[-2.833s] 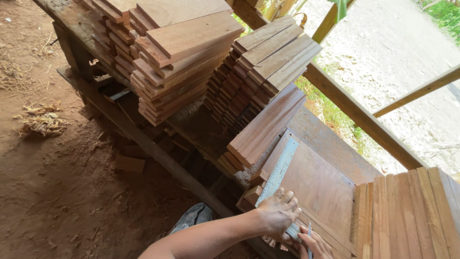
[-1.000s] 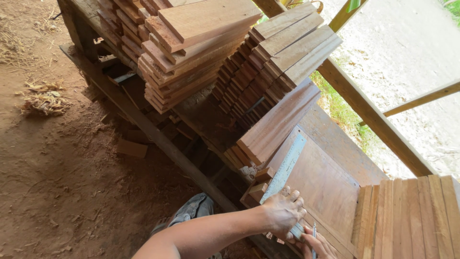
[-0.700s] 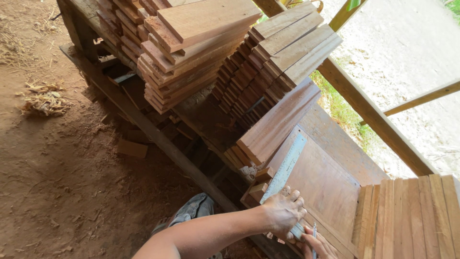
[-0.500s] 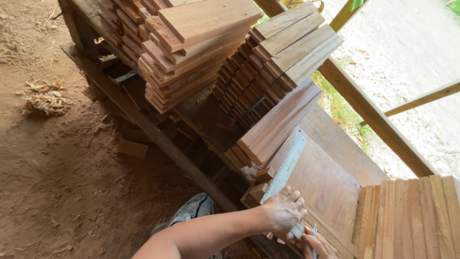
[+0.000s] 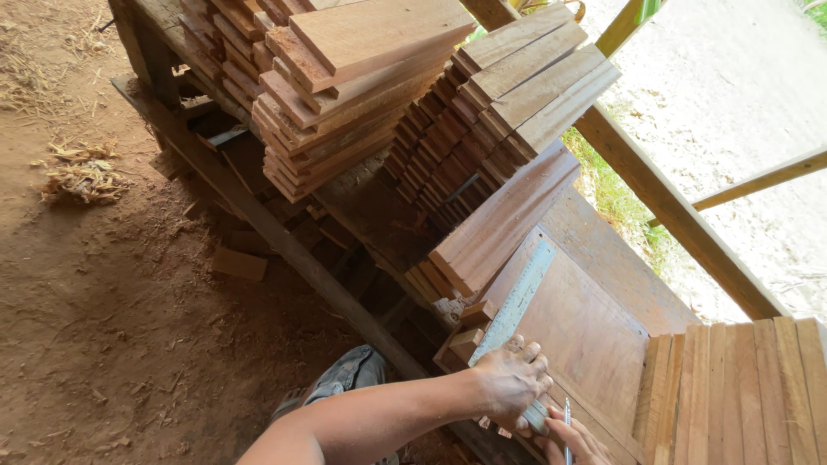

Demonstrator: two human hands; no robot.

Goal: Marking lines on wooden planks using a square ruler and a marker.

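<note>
Under the left hand (image 5: 510,383): metal ruler (image 5: 515,310), grey, long and flat, lying diagonally on a broad wooden board (image 5: 594,344); near end pinned beneath the palm, fingers spread and pressed flat on it, not curled round it; far end running up and away to the board's upper edge

Right hand (image 5: 573,441): at the bottom edge of the view, just beside the left hand and the ruler's near end; fingers closed on a thin pencil (image 5: 568,424), its shaft held upright, tip down near the ruler's edge, contact with the board not clear

Board: reddish brown, flat on the bench, tilted diagonally in view

Right of board: row of narrow planks (image 5: 741,396), paler, laid side by side, touching

Beyond the ruler's far end: tilted bundle of boards (image 5: 504,224); behind it two tall stacks of short planks (image 5: 362,77), ends facing the viewer

Behind the stacks: wooden rail (image 5: 672,211), grass and pale ground past it

Left: dirt floor (image 5: 103,301) with wood shavings (image 5: 82,176) and a loose offcut (image 5: 239,263)
</note>
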